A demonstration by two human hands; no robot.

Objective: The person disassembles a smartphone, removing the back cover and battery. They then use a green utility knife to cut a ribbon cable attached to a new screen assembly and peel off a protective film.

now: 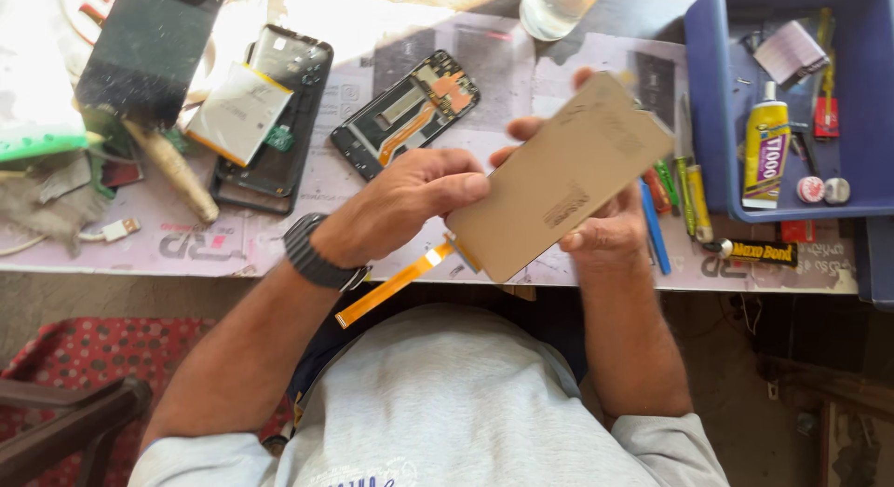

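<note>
Both my hands hold a flat tan phone display panel (568, 175) above the bench's near edge, its back facing me. My left hand (405, 203), with a dark watch on the wrist, grips the panel's lower left edge with the fingers curled. My right hand (605, 231) supports it from beneath and behind, fingertips showing past the top edge. An orange flex ribbon (391, 287) hangs from the panel's lower corner toward my chest.
On the mat lie an opened phone frame (408, 113), another phone body with a white battery (240, 113), a dark slab (144, 49) and a brush handle (177, 175). A blue tray (712, 124) at right holds glue tubes; pens and tools (684, 184) lie beside it. A glass (554, 7) stands at the back.
</note>
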